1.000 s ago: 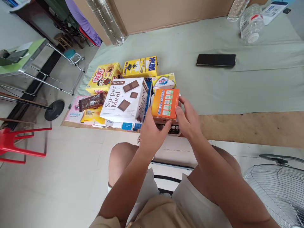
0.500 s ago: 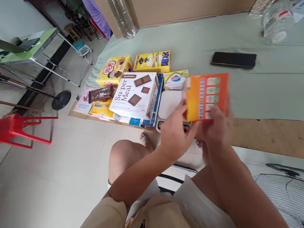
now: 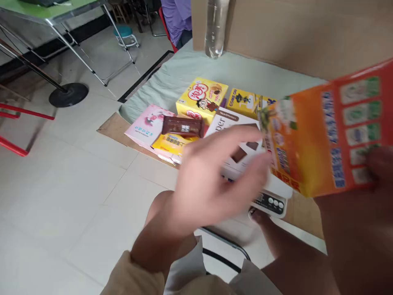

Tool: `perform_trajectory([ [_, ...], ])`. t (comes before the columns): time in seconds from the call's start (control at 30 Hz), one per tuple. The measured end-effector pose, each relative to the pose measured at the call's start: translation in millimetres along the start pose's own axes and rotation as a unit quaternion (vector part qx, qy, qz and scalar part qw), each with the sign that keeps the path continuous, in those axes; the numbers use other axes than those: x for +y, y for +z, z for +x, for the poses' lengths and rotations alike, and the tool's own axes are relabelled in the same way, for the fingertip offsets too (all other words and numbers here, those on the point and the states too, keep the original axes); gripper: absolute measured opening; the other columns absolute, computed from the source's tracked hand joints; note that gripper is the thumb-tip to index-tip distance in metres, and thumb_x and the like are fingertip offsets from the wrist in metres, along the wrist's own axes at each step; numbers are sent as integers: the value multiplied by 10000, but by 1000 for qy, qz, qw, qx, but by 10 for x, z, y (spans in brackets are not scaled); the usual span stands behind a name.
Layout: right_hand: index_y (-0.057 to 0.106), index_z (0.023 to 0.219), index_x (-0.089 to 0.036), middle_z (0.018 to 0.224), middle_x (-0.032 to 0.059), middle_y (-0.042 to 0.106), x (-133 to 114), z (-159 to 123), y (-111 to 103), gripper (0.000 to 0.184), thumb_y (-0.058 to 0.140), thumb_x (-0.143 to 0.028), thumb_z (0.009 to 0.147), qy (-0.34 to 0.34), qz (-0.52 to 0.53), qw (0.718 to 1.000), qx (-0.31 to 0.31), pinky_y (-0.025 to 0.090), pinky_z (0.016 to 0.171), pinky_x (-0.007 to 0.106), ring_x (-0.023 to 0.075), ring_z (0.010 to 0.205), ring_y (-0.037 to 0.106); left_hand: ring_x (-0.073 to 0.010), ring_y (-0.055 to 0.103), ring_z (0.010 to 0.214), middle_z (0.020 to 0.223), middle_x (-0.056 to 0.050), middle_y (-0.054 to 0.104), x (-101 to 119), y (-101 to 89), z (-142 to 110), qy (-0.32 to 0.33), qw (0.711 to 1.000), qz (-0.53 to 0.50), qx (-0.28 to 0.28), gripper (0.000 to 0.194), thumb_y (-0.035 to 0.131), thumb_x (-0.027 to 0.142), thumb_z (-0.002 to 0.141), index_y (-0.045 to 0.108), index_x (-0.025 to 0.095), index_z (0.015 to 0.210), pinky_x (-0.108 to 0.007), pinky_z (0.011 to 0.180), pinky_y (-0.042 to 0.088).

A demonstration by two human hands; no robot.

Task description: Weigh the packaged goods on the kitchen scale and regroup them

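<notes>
My right hand (image 3: 382,166) grips the right end of an orange-and-red printed box (image 3: 313,151), thumb on its face; the fingers behind are hidden. My left hand (image 3: 211,180), smeared by motion, is off the box's left edge with thumb and forefinger apart and nothing visible between them. It partly covers a white chocolate meal box (image 3: 236,119). Beneath the orange box a white kitchen scale (image 3: 270,205) shows its buttons. Left of my left hand, a brown wrapped bar (image 3: 182,126) lies over a yellow packet (image 3: 170,143) and a pink box (image 3: 145,125).
Two yellow boxes, a puff snack box (image 3: 201,96) and a smaller box (image 3: 245,101), sit further back on the cloth-covered table (image 3: 172,69). A clear bottle (image 3: 215,28) stands against a cardboard panel (image 3: 291,37). A person in purple (image 3: 178,18) is in the background.
The orange box has come closer to the camera and towards the right. My left hand has moved off its left edge and opened. The view has swung left.
</notes>
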State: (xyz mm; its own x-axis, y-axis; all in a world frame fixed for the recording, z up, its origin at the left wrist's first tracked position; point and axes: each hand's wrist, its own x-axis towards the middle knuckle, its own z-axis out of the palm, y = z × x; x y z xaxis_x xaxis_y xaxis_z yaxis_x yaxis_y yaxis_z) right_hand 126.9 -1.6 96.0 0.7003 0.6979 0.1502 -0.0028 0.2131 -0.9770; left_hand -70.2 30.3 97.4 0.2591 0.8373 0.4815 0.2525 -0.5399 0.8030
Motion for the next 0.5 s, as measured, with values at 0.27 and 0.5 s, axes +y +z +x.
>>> perform_trajectory([
  [0.27,819,1060,-235,928,-111,788,-56,769,2268,263,657,-170,863,-155,2,884,-442,606,997,296,112,989,759,-226,749,1049,1011,-6,802,-1062,-966,-43,-140,946,109,271,90,655,295,925,733,261,954,-417,987,592],
  [0.5,789,1179,-135,744,-102,740,782,931,3561,301,658,-71,915,-19,-283,828,-484,594,1084,456,76,757,700,-233,746,1091,1108,-18,805,-1431,-1132,-39,-174,958,112,201,125,628,270,958,743,268,1007,-407,987,584],
])
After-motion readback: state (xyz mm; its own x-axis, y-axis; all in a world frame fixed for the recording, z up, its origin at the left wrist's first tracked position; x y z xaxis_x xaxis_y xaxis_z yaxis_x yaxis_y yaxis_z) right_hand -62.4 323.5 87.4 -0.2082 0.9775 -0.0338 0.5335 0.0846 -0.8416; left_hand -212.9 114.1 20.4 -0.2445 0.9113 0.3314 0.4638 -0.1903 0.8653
